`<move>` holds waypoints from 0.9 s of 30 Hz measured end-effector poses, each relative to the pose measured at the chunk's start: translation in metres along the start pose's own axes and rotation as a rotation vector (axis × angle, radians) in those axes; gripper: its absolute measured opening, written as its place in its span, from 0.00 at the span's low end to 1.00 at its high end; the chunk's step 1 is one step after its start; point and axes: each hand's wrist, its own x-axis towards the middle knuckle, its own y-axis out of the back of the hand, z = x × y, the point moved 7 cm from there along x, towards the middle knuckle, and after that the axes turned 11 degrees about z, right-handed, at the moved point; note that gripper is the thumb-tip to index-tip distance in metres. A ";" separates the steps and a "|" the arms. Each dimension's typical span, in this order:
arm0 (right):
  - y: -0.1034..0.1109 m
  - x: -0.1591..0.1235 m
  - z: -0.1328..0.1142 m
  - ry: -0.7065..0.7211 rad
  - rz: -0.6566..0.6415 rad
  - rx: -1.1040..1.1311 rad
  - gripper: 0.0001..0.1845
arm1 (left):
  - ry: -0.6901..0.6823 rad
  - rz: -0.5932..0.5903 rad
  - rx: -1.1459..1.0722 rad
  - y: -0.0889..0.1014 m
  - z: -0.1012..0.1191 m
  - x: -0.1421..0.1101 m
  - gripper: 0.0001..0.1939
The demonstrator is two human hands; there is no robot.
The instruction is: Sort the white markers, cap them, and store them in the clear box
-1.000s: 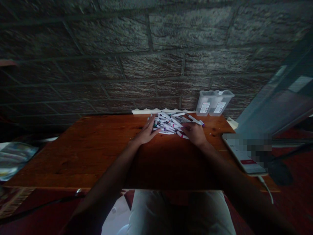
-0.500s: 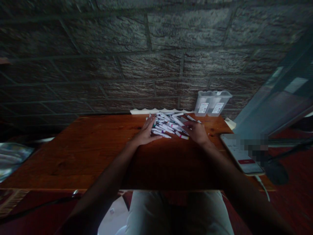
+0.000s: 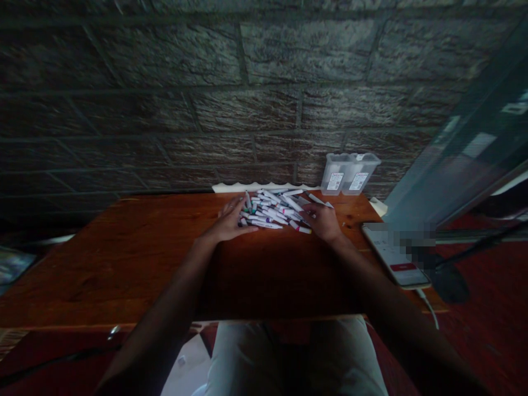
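Observation:
A loose pile of white markers (image 3: 274, 209) with differently coloured ends lies near the back of the wooden table. My left hand (image 3: 228, 223) is open at the pile's left side, fingers spread upward and thumb stretched along the near edge. A grey-tipped marker (image 3: 248, 201) leans beside its fingertips. At the right side of the heap, my right hand (image 3: 324, 221) has its fingers curled in, closed around the end of a white marker (image 3: 292, 203). Its fingertips are dark and partly hidden. Close to its thumb lies a marker with a yellow end (image 3: 304, 230).
Two clear plastic containers (image 3: 350, 175) with labels stand at the back right. A white wavy-edged strip (image 3: 256, 187) runs along the brick wall (image 3: 198, 110). On the right of the table (image 3: 136, 264) lies a phone (image 3: 394, 256) with a white cable (image 3: 429, 308).
My left hand has shifted slightly left, away from the pile, and more markers show beside its fingers. The right hand stays at the same spot on the pile. The view has turned slightly.

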 end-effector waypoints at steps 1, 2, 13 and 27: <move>0.000 0.000 -0.001 -0.006 0.001 0.002 0.08 | 0.028 0.004 -0.005 0.006 -0.008 -0.001 0.53; 0.001 0.000 -0.001 -0.009 0.002 0.003 0.08 | 0.081 -0.001 -0.027 0.011 -0.018 -0.002 0.49; -0.004 -0.001 0.005 0.002 -0.003 0.009 0.09 | 0.159 0.021 -0.270 0.001 -0.005 0.005 0.21; -0.003 -0.001 0.008 -0.033 0.021 0.044 0.10 | 0.222 -0.153 -0.442 0.018 0.005 -0.009 0.25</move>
